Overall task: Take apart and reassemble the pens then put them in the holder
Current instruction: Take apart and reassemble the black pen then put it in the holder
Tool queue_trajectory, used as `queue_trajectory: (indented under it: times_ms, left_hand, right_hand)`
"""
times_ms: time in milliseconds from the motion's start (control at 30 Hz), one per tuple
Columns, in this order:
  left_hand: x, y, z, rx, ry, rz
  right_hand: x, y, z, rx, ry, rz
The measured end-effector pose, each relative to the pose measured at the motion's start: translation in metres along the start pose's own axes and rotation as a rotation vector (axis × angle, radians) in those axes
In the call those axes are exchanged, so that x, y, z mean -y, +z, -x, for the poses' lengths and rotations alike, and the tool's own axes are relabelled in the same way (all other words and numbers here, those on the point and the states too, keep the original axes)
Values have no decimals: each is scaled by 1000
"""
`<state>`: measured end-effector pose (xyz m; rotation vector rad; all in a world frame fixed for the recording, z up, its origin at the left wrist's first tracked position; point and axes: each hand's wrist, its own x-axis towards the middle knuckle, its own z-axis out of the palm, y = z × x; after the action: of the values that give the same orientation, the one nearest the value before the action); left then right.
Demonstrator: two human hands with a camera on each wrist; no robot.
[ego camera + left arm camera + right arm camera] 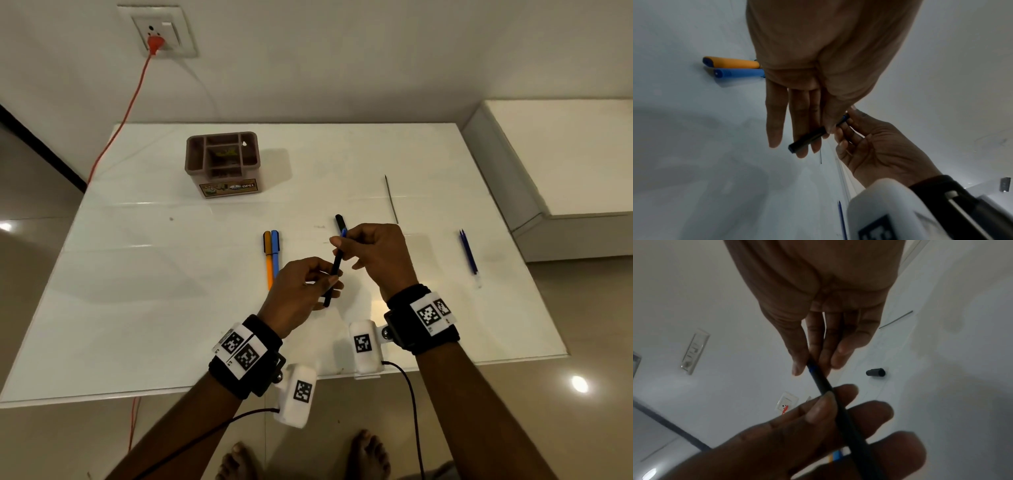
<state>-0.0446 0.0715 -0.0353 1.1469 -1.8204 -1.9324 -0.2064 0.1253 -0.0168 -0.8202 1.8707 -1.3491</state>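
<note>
1. Two hands hold one black pen (335, 270) above the table (171, 308), near the middle of the head view. Its long axis runs diagonally, lower end toward the bottom of the frame, upper end tilted up and slightly right.
2. Left hand (301, 291) pinches the lower barrel between thumb and curled fingers; the pen's end sticks out below the hand.
3. Right hand (376, 253) pinches the upper end, where a blue part shows, with thumb and fingertips (797, 368) closed on it.
4. Black cap (340, 221) lies on the table just beyond the right hand.
5. Orange pen (268, 257) and blue pen (275, 251) lie side by side, touching, left of the hands, long axes pointing away from the person.
6. Thin refill (391, 198) lies upper right of the hands; blue refills (468, 251) lie at right.
7. Holder (222, 164), brown with compartments, stands at upper left of the white table.
8. Wall socket (157, 31) at upper left carries an orange plug and cord; the floor is glossy tile.
</note>
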Motion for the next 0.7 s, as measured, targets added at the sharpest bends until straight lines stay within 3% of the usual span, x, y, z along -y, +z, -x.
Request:
queue_trajectory:
  times_ms: [167, 300, 400, 700]
  left_hand:
    - [-2, 2, 1, 20, 4, 40]
    - [-3, -2, 0, 17, 0, 87]
    - [-3, -3, 1, 19, -7, 106]
    - [-3, -1, 0, 47, -6, 101]
  right_hand:
    - [-4, 5, -1, -90, -12, 83]
    - [4, 4, 0, 59, 65, -122]
    - [3, 1, 1, 122, 31, -126]
    - [1, 3, -2, -25, 38, -96]
